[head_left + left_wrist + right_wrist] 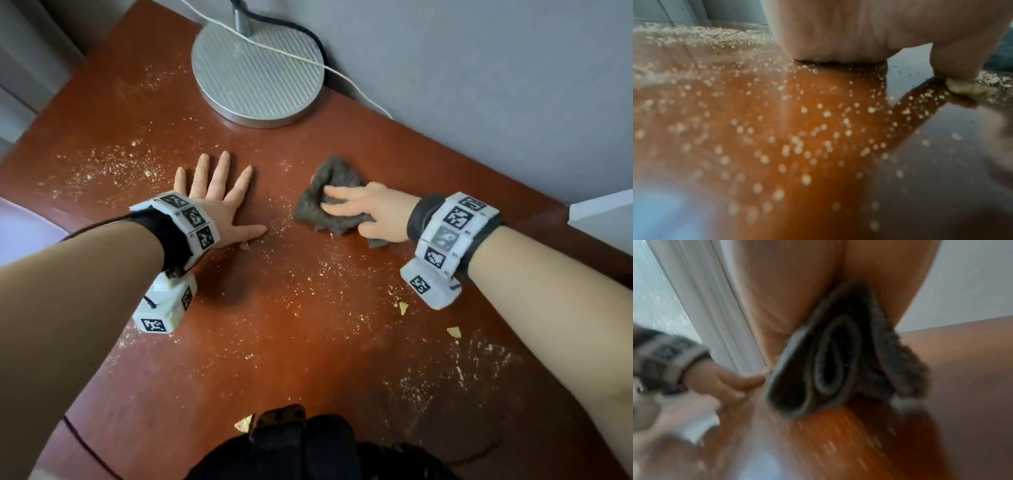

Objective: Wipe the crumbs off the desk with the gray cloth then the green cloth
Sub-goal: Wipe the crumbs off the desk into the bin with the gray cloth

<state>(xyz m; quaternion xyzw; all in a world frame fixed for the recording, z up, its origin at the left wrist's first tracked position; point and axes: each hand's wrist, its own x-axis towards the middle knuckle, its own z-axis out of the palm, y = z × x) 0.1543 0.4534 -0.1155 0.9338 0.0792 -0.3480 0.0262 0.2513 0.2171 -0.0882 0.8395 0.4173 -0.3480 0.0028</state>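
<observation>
cloth: gray cloth (330, 198) bunched on desk (308, 342), under right hand (371, 212), fingers curled gripping it
left hand (219, 202): 9 o'clock of cloth, spread flat
crumbs (329, 291): 6 o'clock

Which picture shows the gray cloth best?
The head view: the whole gray cloth lies bunched on the desk under the right hand, sharp and seen from above. The right wrist view shows its folded edge close but blurred. The left wrist view shows no clear cloth.
</observation>
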